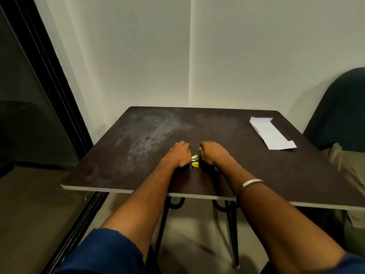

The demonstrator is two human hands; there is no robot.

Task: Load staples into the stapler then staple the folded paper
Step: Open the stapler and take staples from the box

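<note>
Here the left hand (178, 154) grips the yellow stapler (194, 161) mid-table (138, 139); the right hand (211, 154) sits beside it, grip unclear. Folded paper (271, 133) lies far right. Loading likely: steady the body, seat staples straight.

We see a small yellow stapler (194, 161) near the front of the bench, seemingly opened, with a silvery strip showing between its yellow parts; detail is too small to be sure. The folded white paper (272, 133) lies flat, well apart at the far right.
</note>
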